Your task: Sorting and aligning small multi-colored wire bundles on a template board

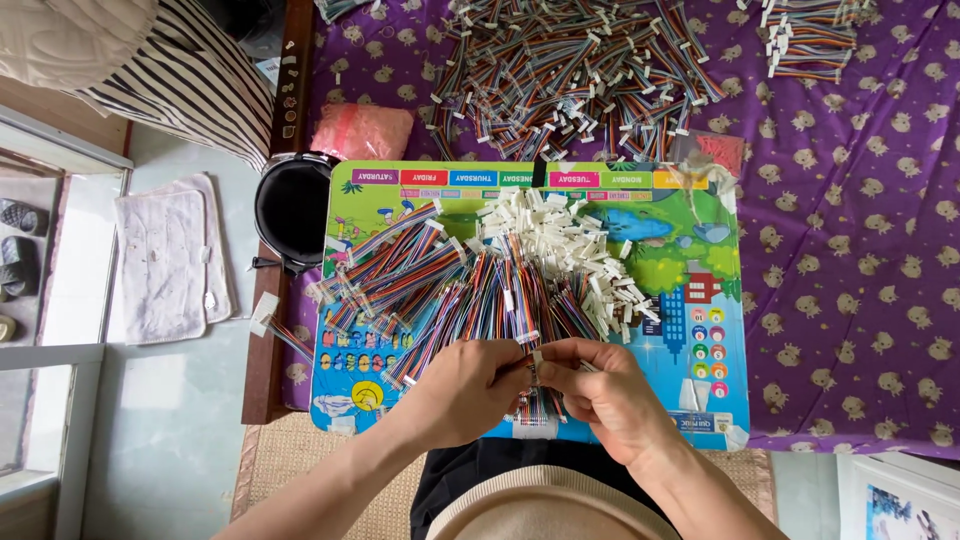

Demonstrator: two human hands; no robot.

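Note:
My left hand [470,385] and my right hand [605,390] meet at the near edge of a colourful picture board [700,330]. Both pinch the same small bundle of multicoloured ribbon cables [535,365] between their fingertips. Just beyond the hands, a fan of the same rainbow cables [450,275] with white plastic connectors [560,235] lies spread over the board. Part of the held bundle is hidden by my fingers.
A large heap of loose cables [570,70] covers the purple patterned cloth [860,250] behind the board. A pink bag [362,130] and a black round bin [292,205] sit at the left. A white mat [165,260] lies on the floor.

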